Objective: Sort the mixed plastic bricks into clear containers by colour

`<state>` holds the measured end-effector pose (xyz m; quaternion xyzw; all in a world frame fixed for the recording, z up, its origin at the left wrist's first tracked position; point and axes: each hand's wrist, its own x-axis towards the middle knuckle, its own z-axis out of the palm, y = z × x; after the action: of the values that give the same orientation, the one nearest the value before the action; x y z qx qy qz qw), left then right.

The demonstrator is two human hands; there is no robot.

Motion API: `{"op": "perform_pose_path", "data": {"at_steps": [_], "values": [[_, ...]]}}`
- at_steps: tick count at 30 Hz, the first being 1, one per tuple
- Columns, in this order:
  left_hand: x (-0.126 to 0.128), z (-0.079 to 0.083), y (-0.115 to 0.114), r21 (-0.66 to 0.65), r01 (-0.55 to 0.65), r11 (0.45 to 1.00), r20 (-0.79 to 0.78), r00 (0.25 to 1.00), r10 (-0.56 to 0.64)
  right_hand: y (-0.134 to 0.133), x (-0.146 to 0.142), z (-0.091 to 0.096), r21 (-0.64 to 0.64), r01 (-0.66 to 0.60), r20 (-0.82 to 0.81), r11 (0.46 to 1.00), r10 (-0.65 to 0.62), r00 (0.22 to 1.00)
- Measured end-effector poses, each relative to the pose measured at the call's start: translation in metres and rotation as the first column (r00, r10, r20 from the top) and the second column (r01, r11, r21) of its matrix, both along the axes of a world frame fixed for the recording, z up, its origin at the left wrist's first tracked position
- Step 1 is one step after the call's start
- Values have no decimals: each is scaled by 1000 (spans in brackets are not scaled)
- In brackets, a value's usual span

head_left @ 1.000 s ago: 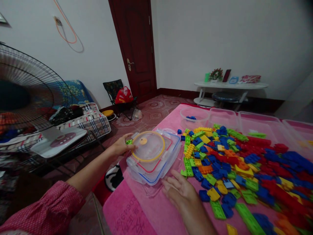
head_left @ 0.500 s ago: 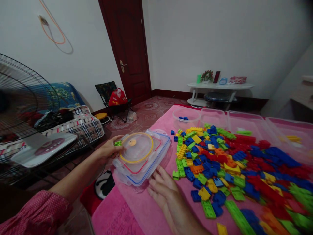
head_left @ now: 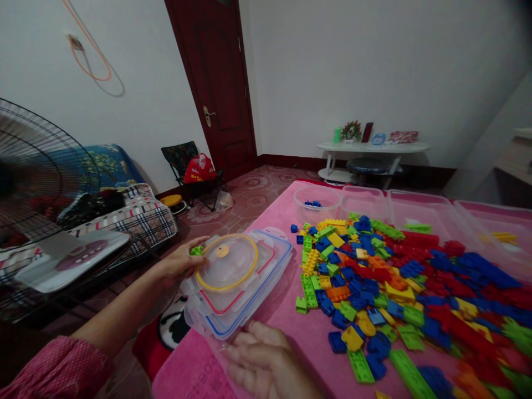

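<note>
My left hand (head_left: 179,262) is closed on the left edge of a stack of clear plastic lids (head_left: 239,277): a round one with a yellow rim on top, rectangular ones with red and blue seals beneath. The stack sits tilted at the left edge of the pink table (head_left: 291,310), partly over the edge. A small green brick (head_left: 196,250) shows at my left fingers. My right hand (head_left: 266,363) lies low on the pink cloth just in front of the stack, fingers spread but blurred, holding nothing. A big pile of coloured bricks (head_left: 394,288) spreads to the right.
Clear tubs (head_left: 320,202) stand at the table's far edge, one with a few blue bricks. A standing fan (head_left: 37,183) and a bed with a checked blanket (head_left: 137,213) are at left. A folding chair (head_left: 187,160), a dark door and a white side table (head_left: 369,149) stand behind.
The lid stack has shifted toward me and to the left, and now tilts over the table edge. My right hand has drawn back toward me, lower in view.
</note>
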<state>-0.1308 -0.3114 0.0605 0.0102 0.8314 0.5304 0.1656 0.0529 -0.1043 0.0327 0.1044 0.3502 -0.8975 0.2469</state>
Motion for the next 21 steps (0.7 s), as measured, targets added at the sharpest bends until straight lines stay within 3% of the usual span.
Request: {"op": "perform_pose_path", "data": {"at_steps": [4, 12, 15, 21], "values": [[6, 6, 6, -23, 26, 999, 17, 1000, -25, -14, -3, -10, 155, -120, 8, 981, 120, 993], [15, 10, 0, -122, 78, 989, -73, 993, -88, -6, -31, 0, 387, 4, 54, 922, -27, 998], [15, 6, -2, -174, 15, 985, -95, 995, -32, -6, -47, -8, 547, -19, 30, 837, 4, 1000], [15, -4, -5, -275, -79, 958, -176, 984, 30, 14, -57, -11, 806, -34, -33, 591, 101, 994]]}}
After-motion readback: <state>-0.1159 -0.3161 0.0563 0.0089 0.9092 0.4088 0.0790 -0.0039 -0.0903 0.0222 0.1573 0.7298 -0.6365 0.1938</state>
